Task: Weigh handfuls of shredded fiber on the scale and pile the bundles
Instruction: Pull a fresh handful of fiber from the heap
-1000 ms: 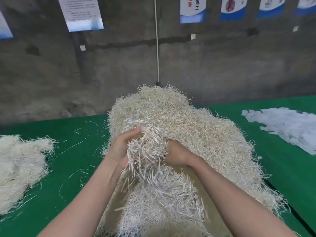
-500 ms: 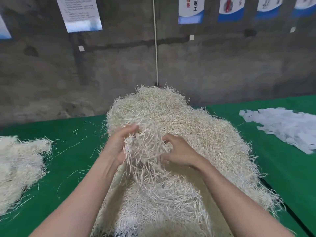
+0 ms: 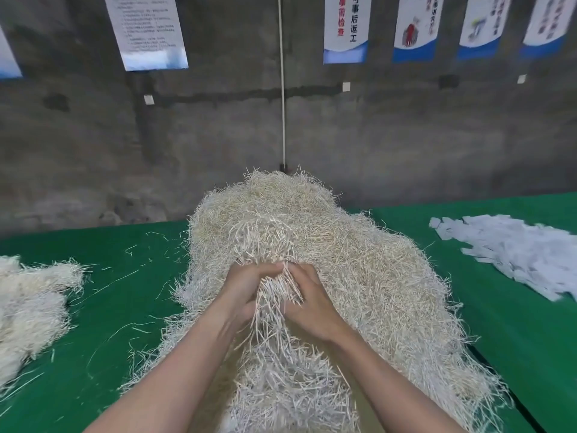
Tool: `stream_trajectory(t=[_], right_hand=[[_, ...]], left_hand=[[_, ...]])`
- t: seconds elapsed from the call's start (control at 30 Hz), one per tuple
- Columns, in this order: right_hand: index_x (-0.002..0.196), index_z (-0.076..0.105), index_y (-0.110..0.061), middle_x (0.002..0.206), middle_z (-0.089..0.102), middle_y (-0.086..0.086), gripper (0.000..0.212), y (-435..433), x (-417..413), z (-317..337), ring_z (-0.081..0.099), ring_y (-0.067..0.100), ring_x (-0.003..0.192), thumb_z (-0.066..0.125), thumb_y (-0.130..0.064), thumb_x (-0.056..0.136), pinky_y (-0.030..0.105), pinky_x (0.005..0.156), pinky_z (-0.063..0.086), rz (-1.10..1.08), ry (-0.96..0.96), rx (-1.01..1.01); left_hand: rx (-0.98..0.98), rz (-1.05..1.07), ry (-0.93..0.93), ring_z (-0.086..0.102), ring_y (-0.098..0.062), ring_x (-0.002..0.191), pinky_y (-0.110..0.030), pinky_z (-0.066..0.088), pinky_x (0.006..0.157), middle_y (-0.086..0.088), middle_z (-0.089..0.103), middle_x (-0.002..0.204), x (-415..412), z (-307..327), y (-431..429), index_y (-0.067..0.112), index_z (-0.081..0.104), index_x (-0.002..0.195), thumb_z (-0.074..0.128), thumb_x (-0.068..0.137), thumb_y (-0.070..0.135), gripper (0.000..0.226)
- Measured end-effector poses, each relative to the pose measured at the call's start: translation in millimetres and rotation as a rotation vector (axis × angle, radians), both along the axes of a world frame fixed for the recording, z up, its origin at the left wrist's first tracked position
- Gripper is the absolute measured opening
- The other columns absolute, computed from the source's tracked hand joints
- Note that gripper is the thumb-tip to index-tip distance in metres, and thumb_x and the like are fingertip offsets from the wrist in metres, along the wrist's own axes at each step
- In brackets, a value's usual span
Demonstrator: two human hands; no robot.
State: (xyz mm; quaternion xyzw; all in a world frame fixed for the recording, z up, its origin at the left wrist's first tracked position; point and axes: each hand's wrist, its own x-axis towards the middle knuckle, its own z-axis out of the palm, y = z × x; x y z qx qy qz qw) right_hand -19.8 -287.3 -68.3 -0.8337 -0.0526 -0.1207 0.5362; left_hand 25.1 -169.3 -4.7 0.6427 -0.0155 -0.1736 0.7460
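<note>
Gripping one tuft of fiber (image 3: 278, 292) with left hand (image 3: 246, 292) and right hand (image 3: 313, 307), fingers of both curled round it, against the big heap (image 3: 359, 245) on the green table (image 3: 125, 295). Likely risking strands snagging in the heap, dragging extra along or shedding loose, throwing off the weighing. Seeing no scale anywhere.
</note>
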Motion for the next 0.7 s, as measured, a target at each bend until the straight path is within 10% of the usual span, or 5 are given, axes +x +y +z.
stream_trajectory(t=[0.13, 0.37, 0.53, 0.63, 0.7], right_hand=[[0.124, 0.021, -0.043, 0.120, 0.037, -0.021, 0.069, -14.7, -5.3, -22.4, 0.052, -0.008, 0.100, 0.071, -0.029, 0.078, 0.016, 0.078, 0.053, -0.224, 0.017, 0.023], [0.147, 0.022, -0.024, 0.153, 0.028, -0.001, 0.065, -54.1, -23.3, -71.3, 0.033, 0.015, 0.137, 0.057, -0.032, 0.092, 0.029, 0.110, 0.028, -0.232, 0.264, -0.506], [0.150, 0.013, -0.020, 0.157, 0.016, 0.004, 0.064, -68.8, -41.1, -80.5, 0.025, 0.021, 0.141, 0.047, -0.017, 0.096, 0.033, 0.112, 0.025, -0.129, 0.487, -0.607], [0.145, 0.025, -0.020, 0.150, 0.029, 0.001, 0.078, -67.5, -36.8, -24.5, 0.044, 0.022, 0.128, 0.067, -0.021, 0.079, 0.032, 0.105, 0.038, -0.035, 0.499, -0.359], [0.122, 0.045, -0.032, 0.134, 0.044, -0.007, 0.063, -64.6, -36.0, 26.6, 0.055, 0.014, 0.112, 0.074, -0.032, 0.066, 0.032, 0.097, 0.049, 0.032, 0.341, -0.177]], left_hand=[[-0.209, 0.131, 0.048, 0.027, -0.032, 0.139, -0.053, 0.022, 0.114, -0.011, 0.035, 0.147, 9.1, 6.7, 4.3, 0.013, 0.057, 0.092, 0.065, 0.070, 0.003, 0.025], [-0.366, 0.294, 0.086, 0.050, -0.027, 0.116, -0.044, 0.041, 0.096, -0.006, 0.050, 0.130, 14.0, 16.2, 8.4, 0.003, 0.046, 0.127, 0.052, 0.081, -0.008, 0.048], [-0.394, 0.372, -0.012, 0.053, -0.019, 0.109, -0.035, 0.040, 0.101, -0.006, 0.051, 0.128, 19.1, 36.2, 36.1, 0.008, 0.056, 0.095, 0.052, 0.082, -0.004, 0.018], [-0.393, 0.317, -0.065, 0.061, -0.015, 0.079, -0.020, 0.053, 0.062, -0.006, 0.057, 0.101, 18.1, 43.6, 48.5, 0.001, 0.055, 0.097, 0.050, 0.082, -0.007, 0.018], [-0.306, 0.293, -0.079, 0.060, -0.026, 0.100, -0.034, 0.053, 0.083, -0.014, 0.056, 0.114, 17.1, 42.4, 53.0, -0.001, 0.057, 0.096, 0.053, 0.080, -0.005, 0.016]])
